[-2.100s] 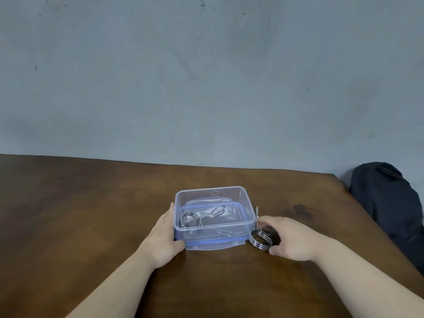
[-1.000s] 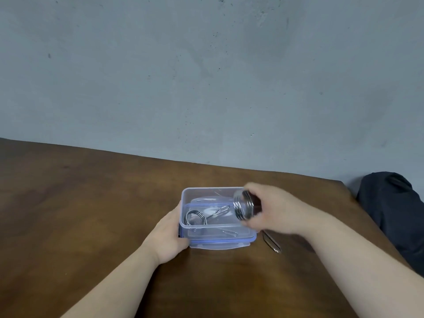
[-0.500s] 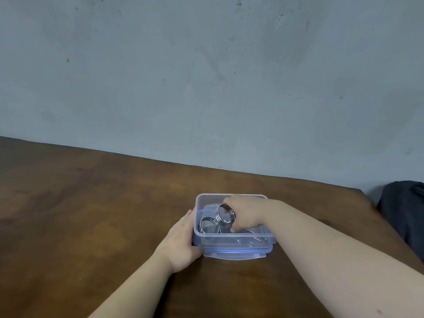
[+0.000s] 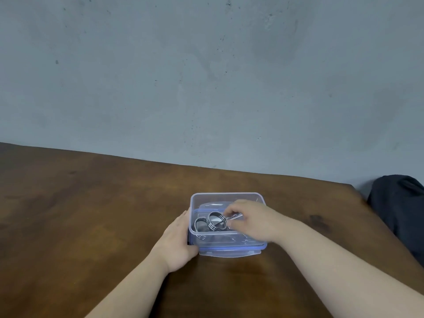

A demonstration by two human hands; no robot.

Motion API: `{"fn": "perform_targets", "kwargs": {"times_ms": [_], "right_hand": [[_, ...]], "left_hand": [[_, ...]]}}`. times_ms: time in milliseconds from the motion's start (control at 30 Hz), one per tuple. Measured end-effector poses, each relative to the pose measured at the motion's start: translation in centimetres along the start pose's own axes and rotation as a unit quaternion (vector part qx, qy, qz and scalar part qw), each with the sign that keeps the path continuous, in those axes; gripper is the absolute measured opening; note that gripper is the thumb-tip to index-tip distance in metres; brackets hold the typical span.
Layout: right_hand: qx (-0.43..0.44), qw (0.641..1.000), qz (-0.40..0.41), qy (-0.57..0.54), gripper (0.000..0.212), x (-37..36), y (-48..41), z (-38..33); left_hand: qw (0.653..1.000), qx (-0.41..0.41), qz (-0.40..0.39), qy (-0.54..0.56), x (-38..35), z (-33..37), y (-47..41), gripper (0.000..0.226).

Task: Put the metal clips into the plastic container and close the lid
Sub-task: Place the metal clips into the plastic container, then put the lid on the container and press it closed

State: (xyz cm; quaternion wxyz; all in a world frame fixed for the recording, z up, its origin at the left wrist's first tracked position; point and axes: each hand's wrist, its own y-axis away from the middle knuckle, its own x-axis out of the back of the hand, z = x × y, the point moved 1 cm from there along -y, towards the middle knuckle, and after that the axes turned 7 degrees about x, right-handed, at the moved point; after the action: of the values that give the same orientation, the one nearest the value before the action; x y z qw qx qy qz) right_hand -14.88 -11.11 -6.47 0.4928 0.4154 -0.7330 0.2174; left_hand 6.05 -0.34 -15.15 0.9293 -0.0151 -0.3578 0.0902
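Note:
A clear plastic container (image 4: 226, 197) with a blue rim stands open on the brown table, resting on its own lid (image 4: 229, 253). My left hand (image 4: 177, 243) grips the container's left wall. My right hand (image 4: 251, 220) reaches over the open top and pinches a coiled metal clip (image 4: 216, 221) by its straight arm, holding it inside the box. A second coiled clip (image 4: 200, 224) lies on the container's floor just left of it.
The wooden table (image 4: 91, 214) ends at a grey wall behind. A dark cloth bundle (image 4: 400, 210) sits past the table's right edge.
My right hand lifted the coiled clip from the table beside the container, carried it over the rim and lowered it inside. My left hand stayed on the container's left wall.

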Motion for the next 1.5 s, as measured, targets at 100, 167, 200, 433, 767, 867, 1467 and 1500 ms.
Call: {"fn": "perform_targets", "kwargs": {"times_ms": [100,167,200,433,767,867,1467,1500], "right_hand": [[0.02,0.996,0.003,0.089,0.031,-1.4,2.7,-0.5],[0.027,0.984,0.009,0.176,0.03,-2.5,3.5,-0.6],[0.029,0.98,0.025,0.194,0.026,-2.8,3.6,-0.5],[-0.003,0.98,0.102,0.169,0.025,-2.0,5.9,-0.4],[-0.046,0.977,0.14,0.156,0.028,1.1,9.3,1.7],[-0.063,0.981,0.116,0.14,0.029,0.8,9.9,2.3],[-0.038,0.812,0.398,-0.426,0.026,1.4,13.2,4.9],[-0.052,0.834,0.386,-0.39,0.018,1.5,13.1,4.7]], "left_hand": [[1.0,0.007,-0.015,0.008,-0.2,-0.5,-0.2,0.066],[1.0,0.006,-0.018,-0.004,-0.3,-0.5,-0.3,0.066],[1.0,0.004,-0.019,-0.02,-0.2,-0.2,-0.2,0.07],[0.982,0.043,-0.076,-0.166,-0.7,0.5,0.7,0.128],[0.933,-0.264,0.062,-0.238,-0.6,-0.3,3.8,0.059],[0.936,-0.283,0.128,-0.166,1.2,0.8,5.4,0.037],[0.993,-0.018,0.115,-0.025,1.4,11.6,-1.7,0.031],[0.995,-0.014,0.09,-0.034,1.3,12.1,-2.6,0.03]]}}
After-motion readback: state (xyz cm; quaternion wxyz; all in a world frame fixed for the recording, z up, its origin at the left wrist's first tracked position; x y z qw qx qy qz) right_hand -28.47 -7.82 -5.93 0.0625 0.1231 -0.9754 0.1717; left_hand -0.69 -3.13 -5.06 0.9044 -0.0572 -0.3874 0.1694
